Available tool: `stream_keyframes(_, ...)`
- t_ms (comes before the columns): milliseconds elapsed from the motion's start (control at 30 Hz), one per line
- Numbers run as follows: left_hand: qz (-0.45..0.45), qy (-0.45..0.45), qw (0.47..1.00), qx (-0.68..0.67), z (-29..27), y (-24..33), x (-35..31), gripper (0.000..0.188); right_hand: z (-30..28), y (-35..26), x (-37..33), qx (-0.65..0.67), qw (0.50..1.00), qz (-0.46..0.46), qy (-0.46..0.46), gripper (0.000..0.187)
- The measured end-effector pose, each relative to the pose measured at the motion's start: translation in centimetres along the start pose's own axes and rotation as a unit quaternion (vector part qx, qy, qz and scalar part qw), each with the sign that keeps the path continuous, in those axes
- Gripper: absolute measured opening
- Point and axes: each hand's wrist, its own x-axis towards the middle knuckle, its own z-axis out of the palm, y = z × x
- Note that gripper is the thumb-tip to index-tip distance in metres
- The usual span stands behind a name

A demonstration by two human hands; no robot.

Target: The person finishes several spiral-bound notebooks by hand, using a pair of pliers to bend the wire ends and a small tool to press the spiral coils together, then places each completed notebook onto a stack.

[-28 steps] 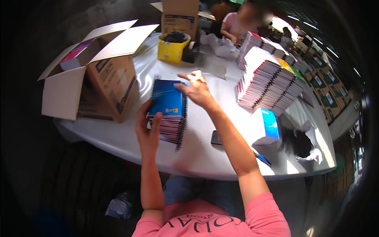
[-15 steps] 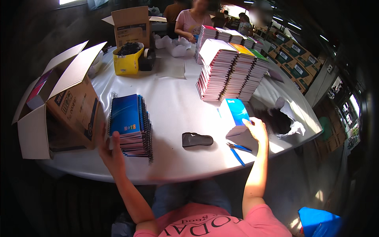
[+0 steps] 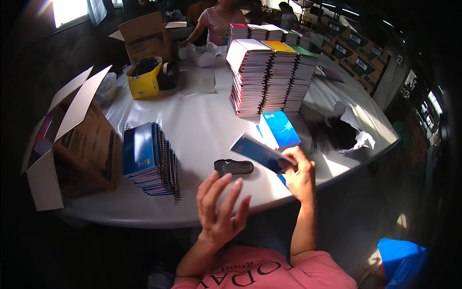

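My right hand (image 3: 299,176) grips a blue-covered notebook (image 3: 257,151) by its near end, holding it tilted above the table. Behind it stands a short stack of blue notebooks (image 3: 280,130). My left hand (image 3: 220,207) is raised over the near table edge with fingers spread and nothing in it. A black, flat-ended object (image 3: 234,167) lies between that hand and the held notebook. To the left sits a pile of spiral-bound blue notebooks (image 3: 139,150), with wire coils sticking out on its right side. The blue-handled pliers are mostly hidden behind my right hand.
An open cardboard box (image 3: 86,149) stands at the left, a yellow container of black coils (image 3: 144,79) farther back. Tall notebook stacks (image 3: 250,77) rise behind the blue stack. Loose black coils with white wrapping (image 3: 356,139) lie at right. A person (image 3: 219,24) works across the table.
My right hand has lifted a notebook off the short blue stack and tilted it. My left hand has moved right, away from the spiral-bound pile. The view has shifted slightly.
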Motion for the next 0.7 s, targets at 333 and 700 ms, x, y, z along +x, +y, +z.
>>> stream_keyframes(333,-0.061,-0.181,0.972,0.134,9.1,-3.6,-8.2,0.033,-4.3,6.2,0.6,0.108,0.982,0.042,-0.146,0.050)
stream_keyframes(700,-0.127,-0.133,0.970,0.156,10.7,-2.5,-7.2,0.045,-4.8,23.5,11.4,-0.466,0.845,0.258,-0.054,0.044)
